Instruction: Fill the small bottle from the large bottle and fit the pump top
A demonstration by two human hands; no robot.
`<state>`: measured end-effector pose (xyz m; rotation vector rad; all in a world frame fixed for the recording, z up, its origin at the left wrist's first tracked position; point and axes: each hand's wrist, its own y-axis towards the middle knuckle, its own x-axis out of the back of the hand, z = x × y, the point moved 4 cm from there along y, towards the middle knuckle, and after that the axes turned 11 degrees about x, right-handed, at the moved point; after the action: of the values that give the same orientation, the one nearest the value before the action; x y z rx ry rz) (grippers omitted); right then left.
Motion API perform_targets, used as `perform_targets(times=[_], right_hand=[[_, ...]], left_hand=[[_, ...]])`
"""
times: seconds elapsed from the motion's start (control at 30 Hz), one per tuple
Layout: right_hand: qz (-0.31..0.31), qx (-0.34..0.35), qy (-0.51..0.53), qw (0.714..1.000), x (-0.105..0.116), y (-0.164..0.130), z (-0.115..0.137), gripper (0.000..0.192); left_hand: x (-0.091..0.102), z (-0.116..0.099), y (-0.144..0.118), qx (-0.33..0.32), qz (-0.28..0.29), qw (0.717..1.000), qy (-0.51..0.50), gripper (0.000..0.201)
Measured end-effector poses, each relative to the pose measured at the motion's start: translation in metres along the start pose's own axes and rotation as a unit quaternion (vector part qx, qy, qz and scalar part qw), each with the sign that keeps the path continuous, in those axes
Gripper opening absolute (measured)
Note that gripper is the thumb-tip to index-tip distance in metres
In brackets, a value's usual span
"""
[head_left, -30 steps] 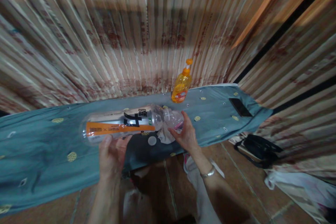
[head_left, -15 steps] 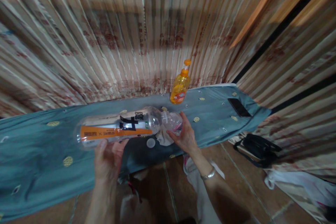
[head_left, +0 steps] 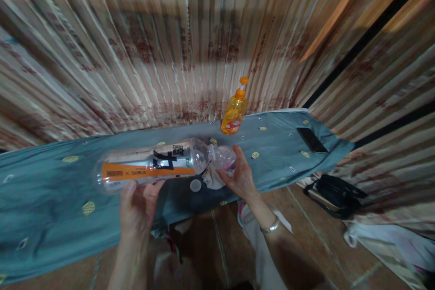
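Note:
A large clear plastic bottle with an orange stripe and a black mark on its label lies on its side in the air over a teal cloth. My left hand grips the bottle's body from below. My right hand holds a small clear cup-like piece against the bottle's neck. A crumpled white cloth and a white round cap lie on the teal cloth just under the neck.
An orange pump bottle stands at the back of the cloth against the striped curtain. A black phone lies at the cloth's right end. A black bag rests on the tiled floor to the right.
The bottle has shifted a little to the left with my left hand. My right hand has stayed at the neck.

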<state>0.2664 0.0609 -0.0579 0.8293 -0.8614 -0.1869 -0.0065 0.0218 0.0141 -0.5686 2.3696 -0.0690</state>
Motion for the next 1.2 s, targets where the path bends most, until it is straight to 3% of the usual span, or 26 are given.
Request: perform_targets(times=[0.4,0.73,0.97,1.2], right_hand=[[-0.008,-0.027,-0.006,1.000,-0.001,0.000,-0.002,0.085],[-0.012,-0.022,-0.012,1.000,-0.002,0.001,-0.002,0.082],[-0.033,-0.023,-0.021,0.999,-0.002,0.003,0.001,0.081],[-0.036,-0.030,-0.029,0.999,-0.003,0.003,-0.001,0.080]], left_hand=[[-0.002,0.001,0.002,-0.014,0.024,0.999,0.017,0.056],[0.001,0.000,0.002,-0.016,-0.004,1.000,0.014,0.056],[-0.002,0.002,0.005,-0.011,0.006,1.000,0.011,0.055],[-0.013,-0.001,0.000,-0.007,0.014,1.000,0.000,0.071]])
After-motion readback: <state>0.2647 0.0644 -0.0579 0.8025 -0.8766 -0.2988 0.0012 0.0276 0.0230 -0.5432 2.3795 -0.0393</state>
